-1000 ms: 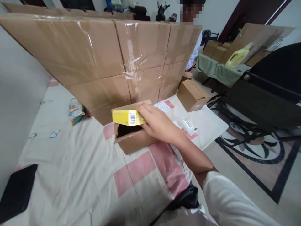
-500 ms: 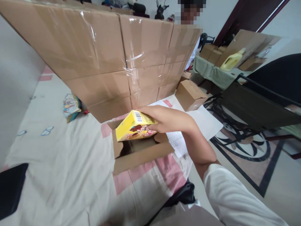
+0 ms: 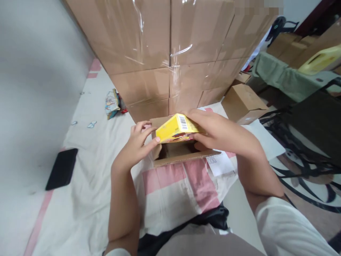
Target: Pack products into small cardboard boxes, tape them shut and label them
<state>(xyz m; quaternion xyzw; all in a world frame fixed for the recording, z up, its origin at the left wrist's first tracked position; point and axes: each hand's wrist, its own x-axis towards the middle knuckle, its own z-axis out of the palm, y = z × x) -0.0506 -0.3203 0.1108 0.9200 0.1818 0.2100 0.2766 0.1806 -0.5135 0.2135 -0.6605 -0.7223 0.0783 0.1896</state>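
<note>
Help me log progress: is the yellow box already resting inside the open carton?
No, the yellow box tilts above the open carton, gripped by the right hand, left hand touching it.

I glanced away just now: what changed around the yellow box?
The left hand came into view and took hold of the left wall of the carton. The right hand tipped the yellow box over the opening. Its grip stayed; the carton stayed on the cloth.

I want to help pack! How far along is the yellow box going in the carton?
Done: the carton stands open on the sheet. In hand: the right hand holds the yellow box tilted over the opening, while the left hand holds the carton's flap. Left: the box isn't inside yet, and the flaps are unclosed.
</note>
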